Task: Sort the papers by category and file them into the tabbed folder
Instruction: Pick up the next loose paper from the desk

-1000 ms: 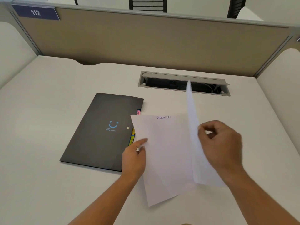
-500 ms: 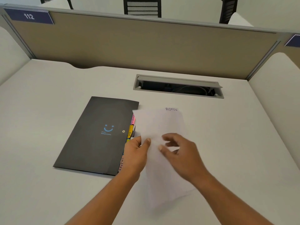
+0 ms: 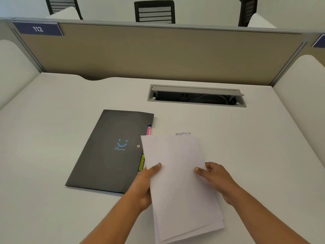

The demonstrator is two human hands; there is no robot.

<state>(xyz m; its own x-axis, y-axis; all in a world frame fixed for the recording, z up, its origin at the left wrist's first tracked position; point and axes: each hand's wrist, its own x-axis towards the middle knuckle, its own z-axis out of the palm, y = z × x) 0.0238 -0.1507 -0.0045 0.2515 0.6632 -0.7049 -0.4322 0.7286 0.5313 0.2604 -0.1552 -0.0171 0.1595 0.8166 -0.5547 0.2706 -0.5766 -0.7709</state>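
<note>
White desk (image 3: 52, 120), tan partition (image 3: 158, 51) — black chairs (image 3: 154, 12) behind

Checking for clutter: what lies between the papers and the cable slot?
Nothing: between the papers and the cable slot the desk is bare, head view.

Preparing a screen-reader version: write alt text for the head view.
A person's left hand and right hand grip a stack of white papers by its side edges over a desk. A closed dark folder with coloured tabs lies just left, its right edge partly hidden by the papers; an open cable hatch sits beyond.
</note>
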